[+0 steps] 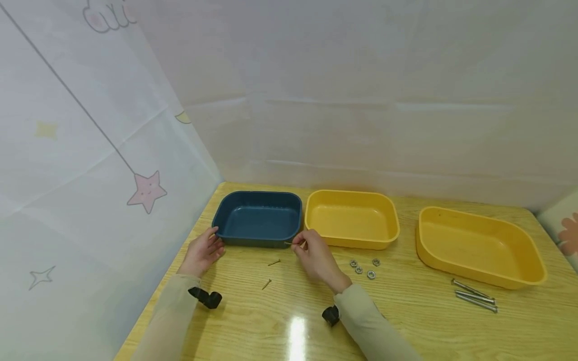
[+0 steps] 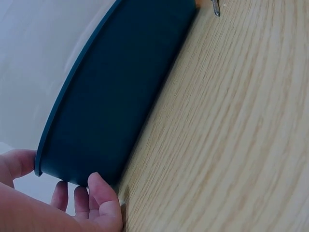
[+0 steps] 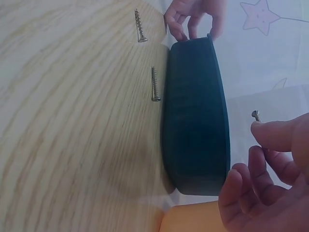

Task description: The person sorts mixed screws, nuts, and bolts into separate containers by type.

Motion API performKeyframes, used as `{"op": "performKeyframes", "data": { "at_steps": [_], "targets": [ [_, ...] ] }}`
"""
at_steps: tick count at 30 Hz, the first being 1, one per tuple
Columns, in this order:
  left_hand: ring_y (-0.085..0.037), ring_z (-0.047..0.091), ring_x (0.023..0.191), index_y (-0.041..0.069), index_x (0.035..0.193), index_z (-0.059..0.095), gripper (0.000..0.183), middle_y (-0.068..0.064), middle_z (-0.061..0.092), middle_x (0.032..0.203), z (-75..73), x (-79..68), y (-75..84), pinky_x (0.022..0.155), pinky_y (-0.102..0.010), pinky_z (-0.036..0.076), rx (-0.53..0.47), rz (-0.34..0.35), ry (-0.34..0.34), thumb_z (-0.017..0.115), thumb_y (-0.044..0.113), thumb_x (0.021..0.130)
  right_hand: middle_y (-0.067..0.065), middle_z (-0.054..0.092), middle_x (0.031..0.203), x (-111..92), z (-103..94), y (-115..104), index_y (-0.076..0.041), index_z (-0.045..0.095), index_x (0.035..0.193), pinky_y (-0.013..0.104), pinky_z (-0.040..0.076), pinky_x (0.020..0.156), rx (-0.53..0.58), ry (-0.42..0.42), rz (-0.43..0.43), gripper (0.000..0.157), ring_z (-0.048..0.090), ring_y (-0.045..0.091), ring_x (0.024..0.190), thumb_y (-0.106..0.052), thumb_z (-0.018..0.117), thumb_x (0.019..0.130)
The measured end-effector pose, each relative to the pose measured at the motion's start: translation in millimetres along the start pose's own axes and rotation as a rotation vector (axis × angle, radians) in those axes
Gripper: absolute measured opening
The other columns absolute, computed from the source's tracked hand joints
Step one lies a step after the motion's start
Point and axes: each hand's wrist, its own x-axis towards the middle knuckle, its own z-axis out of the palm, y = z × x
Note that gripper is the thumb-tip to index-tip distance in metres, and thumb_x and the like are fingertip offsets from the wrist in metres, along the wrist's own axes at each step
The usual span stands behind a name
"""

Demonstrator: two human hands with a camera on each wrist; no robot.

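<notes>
My right hand pinches a small screw between thumb and fingertips, its head sticking out. It is held just by the near right corner of the dark blue tray. My left hand touches the tray's near left corner from outside, one finger at the rim and others against the outer wall. On the table in front of the tray lie two more screws, one nearer the tray and one closer to me.
A yellow tray stands right beside the blue one, with several nuts in front of it. Farther right is another yellow tray, angled, with long bolts before it. A pale curtain hangs behind the wooden table.
</notes>
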Motion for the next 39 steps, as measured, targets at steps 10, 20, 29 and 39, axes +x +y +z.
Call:
{"op": "performKeyframes", "data": {
  "at_steps": [10, 20, 29, 39],
  "targets": [
    [-0.012, 0.055, 0.086, 0.019, 0.139, 0.036, 0.052, 0.001, 0.053, 0.1, -0.4, -0.7, -1.2, 0.079, -0.026, 0.052, 0.016, 0.007, 0.006, 0.058, 0.036, 0.095, 0.002, 0.054, 0.093, 12, 5.2, -1, -0.013, 0.063, 0.093, 0.024, 0.039, 0.064, 0.032, 0.087, 0.011, 0.005, 0.043, 0.013, 0.071, -0.016, 0.066, 0.092],
    [-0.012, 0.057, 0.081, 0.019, 0.133, 0.04, 0.045, 0.002, 0.056, 0.097, 0.4, -0.4, -1.5, 0.078, -0.026, 0.053, 0.024, 0.021, 0.014, 0.059, 0.036, 0.095, 0.003, 0.051, 0.092, 22, 11.6, 2, -0.011, 0.064, 0.093, 0.024, 0.04, 0.066, 0.024, 0.08, 0.005, 0.006, 0.043, 0.013, 0.073, -0.017, 0.065, 0.093],
    [-0.011, 0.057, 0.079, 0.018, 0.131, 0.042, 0.041, 0.003, 0.057, 0.088, 1.3, -2.5, -1.7, 0.078, -0.026, 0.053, 0.004, 0.024, 0.012, 0.058, 0.033, 0.096, 0.004, 0.052, 0.098, 26, 15.6, 1, -0.014, 0.065, 0.095, 0.025, 0.04, 0.067, -0.007, 0.069, 0.024, 0.005, 0.044, 0.013, 0.072, -0.019, 0.064, 0.094],
    [-0.011, 0.056, 0.077, 0.018, 0.129, 0.041, 0.04, 0.003, 0.058, 0.084, 2.4, -5.5, -1.3, 0.076, -0.026, 0.051, -0.02, 0.039, 0.001, 0.058, 0.032, 0.096, 0.005, 0.051, 0.101, 29, 20.5, 2, -0.012, 0.065, 0.094, 0.026, 0.044, 0.071, -0.035, 0.065, 0.022, 0.007, 0.046, 0.013, 0.074, -0.019, 0.065, 0.093]
  ]
}}
